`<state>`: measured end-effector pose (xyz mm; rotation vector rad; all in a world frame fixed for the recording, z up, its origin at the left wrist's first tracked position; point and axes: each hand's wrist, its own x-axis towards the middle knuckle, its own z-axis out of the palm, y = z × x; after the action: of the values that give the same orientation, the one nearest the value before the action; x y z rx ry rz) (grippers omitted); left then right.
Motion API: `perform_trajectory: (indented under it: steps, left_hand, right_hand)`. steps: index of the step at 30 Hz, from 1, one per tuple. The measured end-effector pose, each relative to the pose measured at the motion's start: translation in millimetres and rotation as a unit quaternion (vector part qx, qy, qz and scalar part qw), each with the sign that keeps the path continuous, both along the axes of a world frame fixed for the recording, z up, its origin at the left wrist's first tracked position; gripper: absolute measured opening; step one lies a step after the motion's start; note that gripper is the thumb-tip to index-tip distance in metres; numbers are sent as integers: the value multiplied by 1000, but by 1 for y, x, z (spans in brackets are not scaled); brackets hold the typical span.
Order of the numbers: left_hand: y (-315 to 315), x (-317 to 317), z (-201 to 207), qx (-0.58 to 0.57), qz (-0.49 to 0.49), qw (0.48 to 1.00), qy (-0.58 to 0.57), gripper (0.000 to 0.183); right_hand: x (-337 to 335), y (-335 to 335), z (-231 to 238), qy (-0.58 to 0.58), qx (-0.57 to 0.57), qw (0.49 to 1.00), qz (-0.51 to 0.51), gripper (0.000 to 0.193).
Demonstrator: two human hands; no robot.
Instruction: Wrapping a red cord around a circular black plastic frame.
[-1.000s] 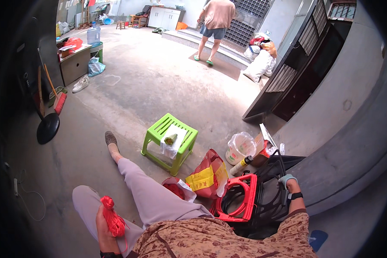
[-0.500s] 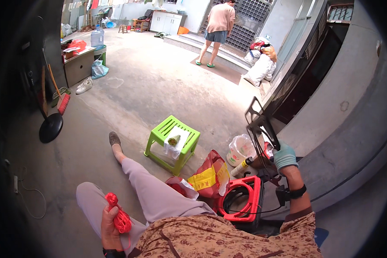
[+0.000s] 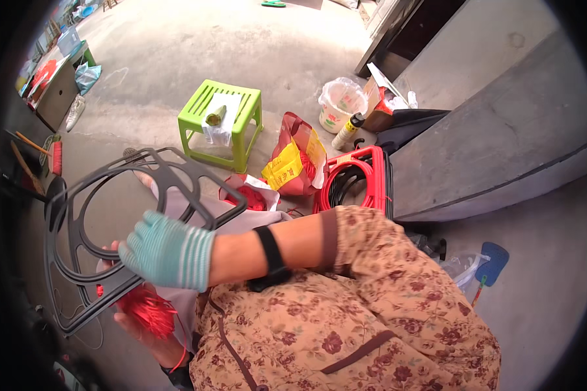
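My right hand (image 3: 166, 253), in a pale teal knit glove, reaches across my body. It is closed on a black plastic frame (image 3: 117, 280) with large round openings, held over my lap at the left. Below the frame, my left hand (image 3: 132, 326) is bare and holds a bundle of red cord (image 3: 151, 314). Some of the left fingers show close to the frame's bars. Whether they also grip it is hard to tell. A loop of the red cord hangs by the left wrist.
A green plastic stool (image 3: 251, 114) bears a white sheet and a small green roll. Nearby are a red and yellow bag (image 3: 290, 163), a red frame (image 3: 377, 173) with black coils, a tube with a black cap (image 3: 347, 133) and a floral bucket (image 3: 341, 107). A curved wall runs along the right.
My right hand has swung the black frame from the far right across to my left hand. The view has tilted down, leaving only the standing person's green slippers at the top edge.
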<state>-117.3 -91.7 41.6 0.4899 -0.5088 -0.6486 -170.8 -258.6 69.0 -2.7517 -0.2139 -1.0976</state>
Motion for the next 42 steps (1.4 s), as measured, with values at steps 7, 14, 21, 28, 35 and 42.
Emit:
perform_trajectory:
  steps: [7,14,21,28,35,42]
  left_hand:
    - [7,13,-11,20,55,987,151,50]
    - [58,62,-39,104,19,991,87,51]
    - [16,56,-54,132,28,985,107,82]
    - [26,58,-60,120,2,981,150,80]
    - [22,53,-60,122,10,980,158,75]
    - [25,55,-61,137,16,977,161,68]
  right_hand:
    - [-31,-24,-9,79,177,960,202,57]
    - [-199,-221,-91,135,302,888,-319,22]
    - [-272,-218,-193,475,331,730,-362,34]
    - [-274,-196,-253,753,92,608,-234,53]
    - [-319,-200,-254,808,89,521,-259,76]
    - [-332,-211,-258,821,31,514,-245,55]
